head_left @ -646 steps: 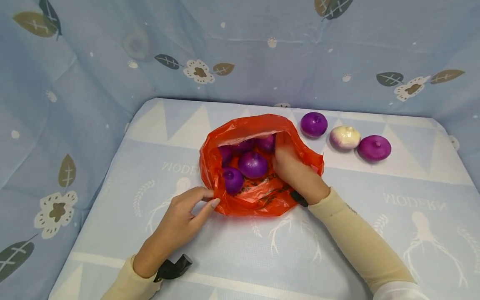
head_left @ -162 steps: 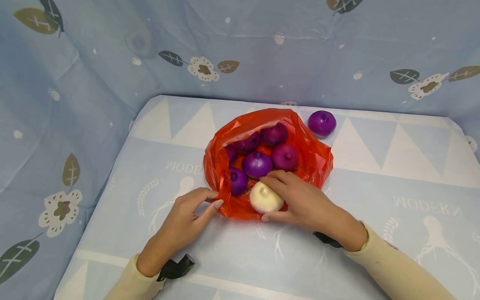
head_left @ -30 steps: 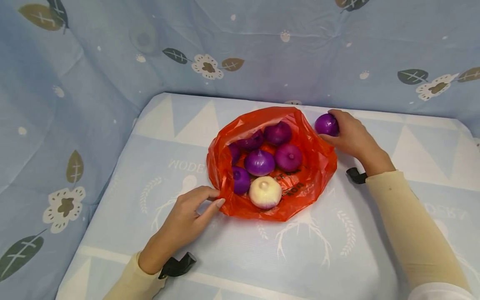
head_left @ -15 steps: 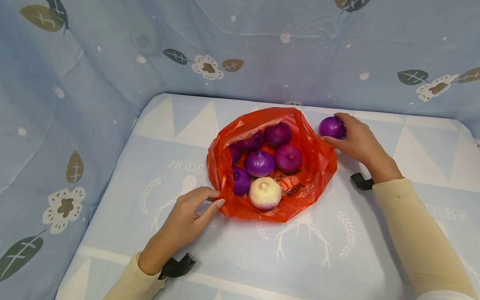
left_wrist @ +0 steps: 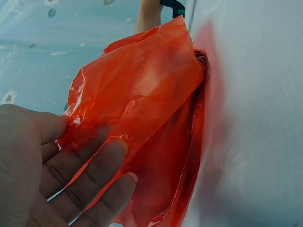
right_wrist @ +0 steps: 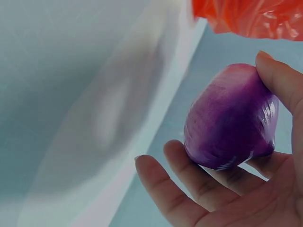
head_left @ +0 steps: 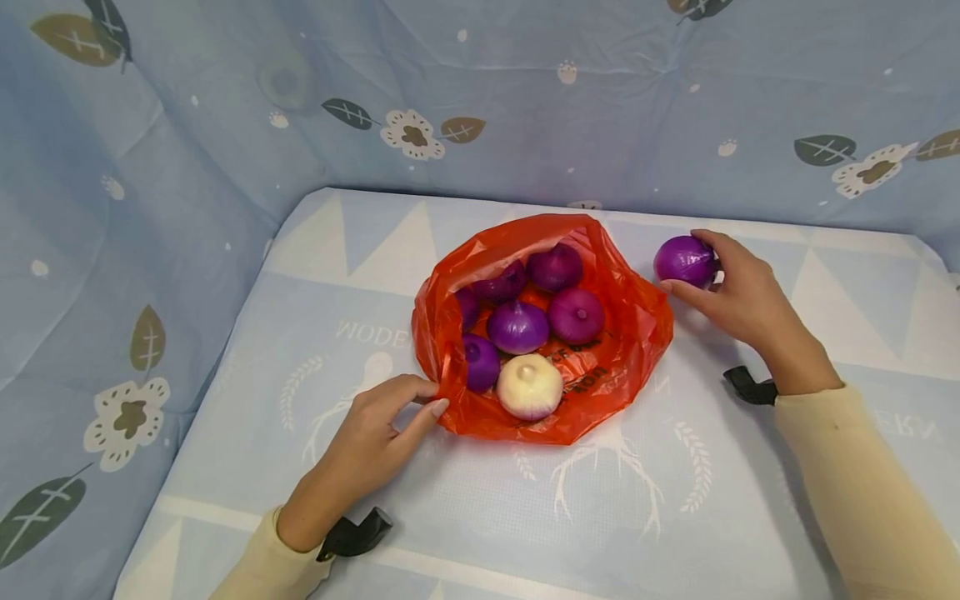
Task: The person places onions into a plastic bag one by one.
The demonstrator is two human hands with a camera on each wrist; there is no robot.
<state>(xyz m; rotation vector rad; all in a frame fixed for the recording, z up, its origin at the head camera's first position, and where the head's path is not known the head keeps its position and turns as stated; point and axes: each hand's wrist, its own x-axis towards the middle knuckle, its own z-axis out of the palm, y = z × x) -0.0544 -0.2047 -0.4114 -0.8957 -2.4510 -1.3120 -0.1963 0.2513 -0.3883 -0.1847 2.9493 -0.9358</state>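
Observation:
A red plastic bag lies open-mouthed on the table. Inside it sit several purple onions and one pale onion near the front rim. My left hand pinches the bag's front left edge between thumb and fingers; in the left wrist view the other fingers of that left hand lie against the plastic. To the right of the bag, my right hand holds a purple onion between thumb and fingers. In the right wrist view this purple onion appears lifted off the table.
A pale blue patterned cloth covers the table. Blue curtains with leaf and flower prints hang behind the table and along its left side. Black wrist mounts show under both wrists.
Over the last second my right hand has drawn the purple onion right and slightly nearer. Earlier, the pale onion and another purple one went from the table into the bag. My left hand has stayed put.

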